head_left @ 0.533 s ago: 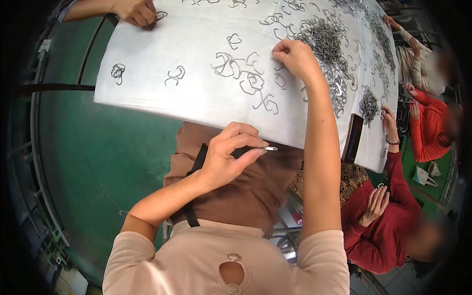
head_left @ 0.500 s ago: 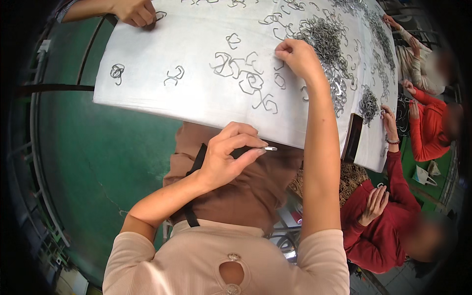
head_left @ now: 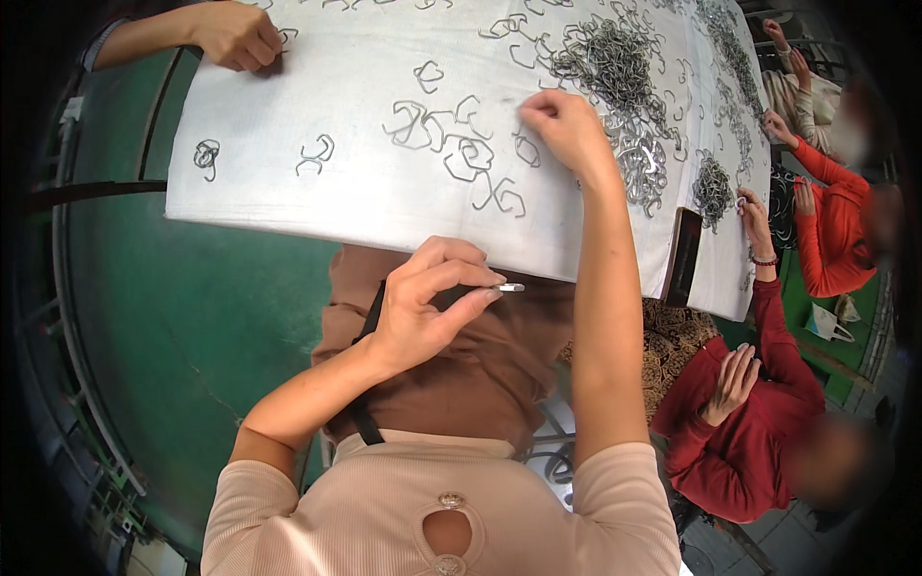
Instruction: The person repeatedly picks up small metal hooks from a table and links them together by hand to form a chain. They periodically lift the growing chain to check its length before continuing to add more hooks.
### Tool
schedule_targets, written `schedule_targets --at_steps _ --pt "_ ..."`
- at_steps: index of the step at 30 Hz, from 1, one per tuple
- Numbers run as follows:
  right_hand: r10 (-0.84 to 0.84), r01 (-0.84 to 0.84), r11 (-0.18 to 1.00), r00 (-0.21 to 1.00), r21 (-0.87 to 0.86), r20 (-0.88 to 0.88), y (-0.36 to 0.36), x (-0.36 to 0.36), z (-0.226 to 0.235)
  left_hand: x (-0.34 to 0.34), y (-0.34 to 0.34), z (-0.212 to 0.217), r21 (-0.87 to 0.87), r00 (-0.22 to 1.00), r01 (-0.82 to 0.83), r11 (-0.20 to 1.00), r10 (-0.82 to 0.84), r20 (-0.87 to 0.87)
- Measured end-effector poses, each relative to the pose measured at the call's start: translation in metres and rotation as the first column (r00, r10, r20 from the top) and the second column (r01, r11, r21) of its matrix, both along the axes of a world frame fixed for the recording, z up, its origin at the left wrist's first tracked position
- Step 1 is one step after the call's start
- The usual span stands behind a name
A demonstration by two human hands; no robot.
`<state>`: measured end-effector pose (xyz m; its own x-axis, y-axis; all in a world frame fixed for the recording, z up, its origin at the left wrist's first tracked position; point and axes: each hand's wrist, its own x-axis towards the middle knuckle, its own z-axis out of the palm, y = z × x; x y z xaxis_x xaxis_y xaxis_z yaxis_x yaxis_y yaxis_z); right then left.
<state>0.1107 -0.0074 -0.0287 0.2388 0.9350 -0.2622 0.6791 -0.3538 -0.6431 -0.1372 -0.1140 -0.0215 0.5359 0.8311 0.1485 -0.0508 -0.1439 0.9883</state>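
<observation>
My left hand (head_left: 427,302), in front of the table's near edge, pinches a small silver metal piece (head_left: 512,287), seen edge-on, between thumb and fingertips. My right hand (head_left: 567,130) reaches over the white-covered table (head_left: 269,197) with thumb and forefinger pressed together. Whatever lies between those fingertips is too small or hidden to make out. Just below it lies a bent wire link (head_left: 526,150). To its left spreads a loose cluster of bent metal hooks (head_left: 469,154), some linked. A dense pile of hooks (head_left: 619,62) lies beyond its right side.
A single link (head_left: 428,75), a pair of hooks (head_left: 315,154) and a small bunch (head_left: 206,156) lie further left. Another person's hand (head_left: 235,36) rests at the far left corner. A dark bar (head_left: 683,257) stands at the near right edge. A person in dark red (head_left: 715,422) sits to the right.
The view has shifted a little, moving the table contents leftward in the picture. My right hand has drawn slightly nearer, and the hook beneath its fingertips no longer shows there. My left hand keeps its pinch.
</observation>
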Motion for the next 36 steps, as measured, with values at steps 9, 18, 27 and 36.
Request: schedule_targets --at_steps 9,18,27,36 --pt "-0.011 -0.272 0.860 0.836 0.432 0.549 0.064 -0.007 -0.027 0.005 -0.005 0.004 -0.012 0.999 -0.031 0.999 0.032 0.033" --pt "0.284 -0.345 0.933 0.881 0.104 0.378 0.045 -0.018 0.020 0.001 -0.006 0.002 -0.015 0.999 -0.032 0.999 0.032 0.021" --pt "0.009 -0.150 0.954 0.880 0.261 0.474 0.169 0.056 -0.017 0.003 -0.001 0.010 0.029 1.000 0.003 1.000 -0.003 0.015" --pt "0.276 -0.377 0.916 0.840 0.138 0.467 0.109 0.025 -0.026 0.002 0.002 0.004 0.047 0.998 0.008 0.999 -0.011 0.060"
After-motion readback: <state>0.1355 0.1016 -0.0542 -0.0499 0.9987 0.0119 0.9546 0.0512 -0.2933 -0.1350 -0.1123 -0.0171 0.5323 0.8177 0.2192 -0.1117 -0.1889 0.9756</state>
